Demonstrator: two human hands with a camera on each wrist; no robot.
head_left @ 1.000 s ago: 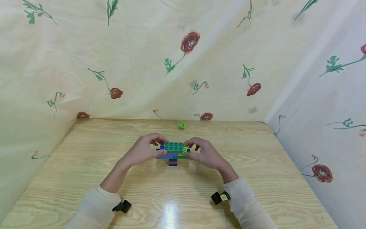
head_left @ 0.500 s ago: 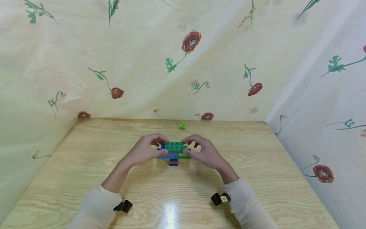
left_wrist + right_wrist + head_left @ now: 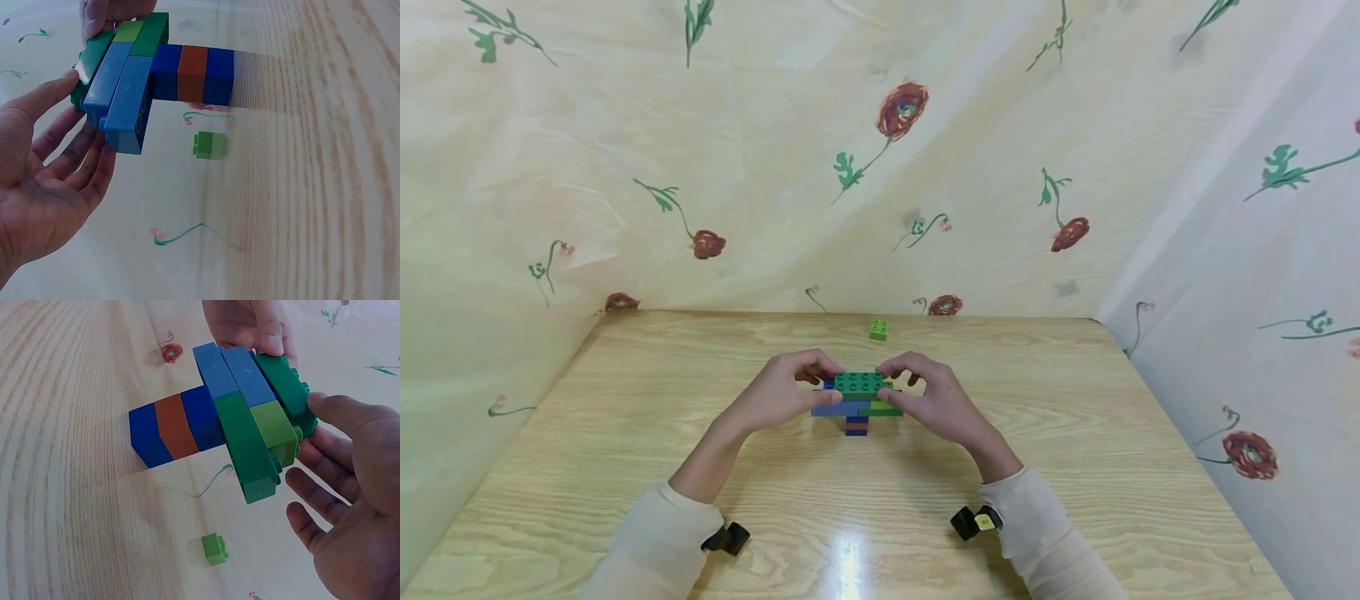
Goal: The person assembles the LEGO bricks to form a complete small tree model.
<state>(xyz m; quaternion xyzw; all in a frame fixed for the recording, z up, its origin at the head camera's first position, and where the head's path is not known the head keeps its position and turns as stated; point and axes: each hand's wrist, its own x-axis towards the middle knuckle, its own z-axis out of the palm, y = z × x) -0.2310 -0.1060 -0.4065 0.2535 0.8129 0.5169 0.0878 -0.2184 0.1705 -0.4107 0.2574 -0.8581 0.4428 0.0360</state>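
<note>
A long green toy brick [image 3: 859, 382] lies on top of a built stack of bricks. My left hand [image 3: 786, 392] pinches its left end, thumb in front and fingers behind. At the other end my right hand [image 3: 931, 400] pinches it likewise. Below come light blue bricks [image 3: 128, 103], a lime brick [image 3: 275, 428] and another green brick [image 3: 247, 450], forming a wide top. That top rests on a narrow column of blue bricks [image 3: 203, 419] with an orange brick [image 3: 175, 425] between them. Whether the top brick is fully pressed down, I cannot tell.
A loose lime brick [image 3: 878, 330] stands behind the stack, near the back edge of the wooden table [image 3: 625, 400]. Flower-patterned cloth [image 3: 775, 167] hangs behind the table and along its sides. A black wrist camera sits on each sleeve.
My right thumb and fingers have moved left from beside the lime brick onto the right end of the top green brick. The left hand keeps its hold; the stack stays in place.
</note>
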